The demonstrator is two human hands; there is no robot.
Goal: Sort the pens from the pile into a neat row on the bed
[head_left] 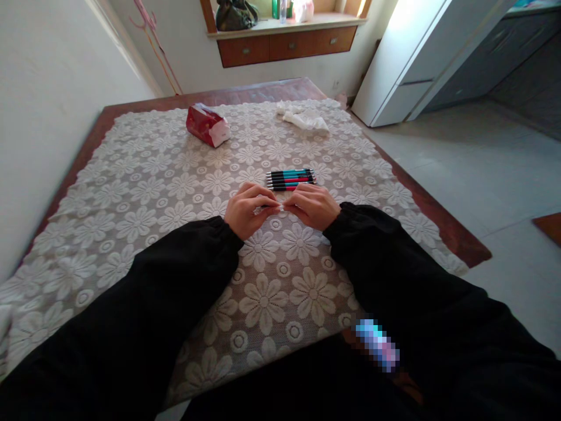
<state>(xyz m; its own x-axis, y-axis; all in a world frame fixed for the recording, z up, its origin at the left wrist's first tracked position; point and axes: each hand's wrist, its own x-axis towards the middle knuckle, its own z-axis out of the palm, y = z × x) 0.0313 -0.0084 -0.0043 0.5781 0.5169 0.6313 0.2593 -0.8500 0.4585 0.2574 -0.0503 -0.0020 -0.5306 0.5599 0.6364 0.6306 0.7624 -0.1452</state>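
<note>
Both hands meet over the tablecloth, just on the near side of a row of pens. My left hand (pixel 250 209) is closed in a pinch around a dark, slim piece that looks like a pen, mostly hidden by the fingers. A small silver tip (pixel 281 208) shows between the two sets of fingertips. Pinched at that same tip is my right hand (pixel 312 206), its other fingers curled. Several click pens (pixel 290 179) lie side by side behind the hands, with black grips, blue or red barrels and silver tips pointing left.
The lace tablecloth (pixel 263 298) with a flower pattern covers the wooden table (pixel 464 245). Toward the back stand a red tissue packet (pixel 205 125) and a crumpled white plastic bag (pixel 307 120). A pixelated patch (pixel 377 345) lies near my lap. Beyond the table is a white refrigerator (pixel 398 64).
</note>
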